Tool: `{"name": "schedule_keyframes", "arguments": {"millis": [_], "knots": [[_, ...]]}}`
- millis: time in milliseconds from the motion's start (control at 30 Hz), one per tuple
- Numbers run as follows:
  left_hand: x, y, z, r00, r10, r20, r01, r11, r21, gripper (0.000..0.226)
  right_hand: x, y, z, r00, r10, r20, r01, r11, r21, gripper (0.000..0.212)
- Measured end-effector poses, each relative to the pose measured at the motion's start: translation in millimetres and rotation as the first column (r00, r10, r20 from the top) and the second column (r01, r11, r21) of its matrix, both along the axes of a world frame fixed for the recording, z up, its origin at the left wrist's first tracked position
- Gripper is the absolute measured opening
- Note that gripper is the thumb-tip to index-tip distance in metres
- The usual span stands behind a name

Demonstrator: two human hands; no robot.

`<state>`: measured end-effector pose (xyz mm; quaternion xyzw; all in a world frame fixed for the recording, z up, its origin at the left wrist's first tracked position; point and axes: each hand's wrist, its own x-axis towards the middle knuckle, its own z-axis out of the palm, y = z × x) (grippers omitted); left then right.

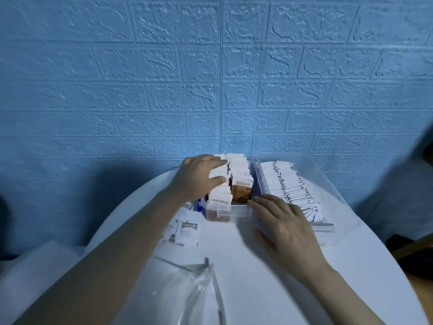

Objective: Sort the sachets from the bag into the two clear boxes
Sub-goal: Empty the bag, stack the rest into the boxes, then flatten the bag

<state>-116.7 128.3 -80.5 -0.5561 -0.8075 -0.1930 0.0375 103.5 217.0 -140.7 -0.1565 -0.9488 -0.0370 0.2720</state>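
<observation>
Two clear boxes stand side by side at the far side of a white round table. The left box (236,213) holds upright brown and white sachets (241,191) in rows. My left hand (201,177) rests on the left row, fingers pressed among the sachets. The right box (328,181) holds a long row of white sachets (288,184). My right hand (288,228) lies flat with fingers apart in front of the gap between the boxes, its fingertips touching the left box's near right corner. A clear plastic bag (187,294) lies crumpled at the near edge.
Several loose white sachets (185,233) lie on the table (234,254) left of the boxes, under my left forearm. A blue brick-pattern wall rises right behind the boxes. A dark object sits off the table at the right edge.
</observation>
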Motion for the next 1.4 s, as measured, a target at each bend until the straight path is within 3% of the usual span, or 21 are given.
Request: {"name": "schedule_keyframes", "arguments": {"millis": [100, 200, 300, 433, 633, 833, 1033, 1233, 1333, 1400], "knots": [[-16.5, -45.0, 4.9, 0.99, 0.124, 0.068, -0.121, 0.991, -0.051, 0.056, -1.0, -11.5, 3.6, 0.984, 0.083, -0.16, -0.093, 0.994, -0.059, 0.034], [-30.4, -82.2, -6.1, 0.957, 0.289, 0.0, -0.278, 0.922, -0.27, 0.059, -9.2, -39.6, 5.2, 0.941, 0.203, -0.271, -0.248, 0.958, -0.144, 0.023], [-32.1, -102.7, -28.1, 0.922, 0.388, -0.016, -0.353, 0.822, -0.446, 0.074, -28.6, -65.9, -2.4, 0.938, 0.286, -0.196, -0.328, 0.914, -0.238, 0.026], [-27.0, -114.2, -47.9, 0.883, 0.468, 0.041, -0.378, 0.759, -0.531, 0.095, -57.3, -85.0, -18.4, 0.94, 0.34, 0.034, -0.309, 0.888, -0.341, 0.037], [-16.7, -113.1, -44.5, 0.912, 0.408, 0.034, -0.354, 0.826, -0.439, 0.078, -95.1, -93.3, -32.1, 0.973, 0.173, 0.15, -0.107, 0.924, -0.368, 0.044], [-14.6, -120.4, -56.2, 0.883, 0.391, 0.261, -0.332, 0.912, -0.243, 0.067, -94.0, -100.7, -21.4, 0.963, 0.151, 0.224, -0.062, 0.93, -0.362, 0.034], [-15.4, -122.2, -55.3, 0.863, 0.505, -0.025, -0.484, 0.812, -0.326, 0.06, -102.9, -107.0, -11.9, 0.969, 0.12, 0.218, 0.016, 0.844, -0.536, 0.045], [-9.9, -121.1, -52.2, 0.852, 0.501, 0.153, -0.451, 0.85, -0.271, 0.051, -108.7, -113.3, -11.5, 0.978, 0.07, 0.196, 0.088, 0.717, -0.691, 0.055], [-6.6, -121.2, -54.4, 0.814, 0.503, 0.291, -0.436, 0.859, -0.268, 0.052, -109.9, -109.9, -7.7, 0.964, 0.055, 0.262, 0.159, 0.669, -0.726, 0.048], [-6.6, -120.8, -56.0, 0.797, 0.487, 0.358, -0.413, 0.871, -0.266, 0.054, -110.8, -107.6, -6.2, 0.951, 0.059, 0.303, 0.189, 0.667, -0.721, 0.032]]}}
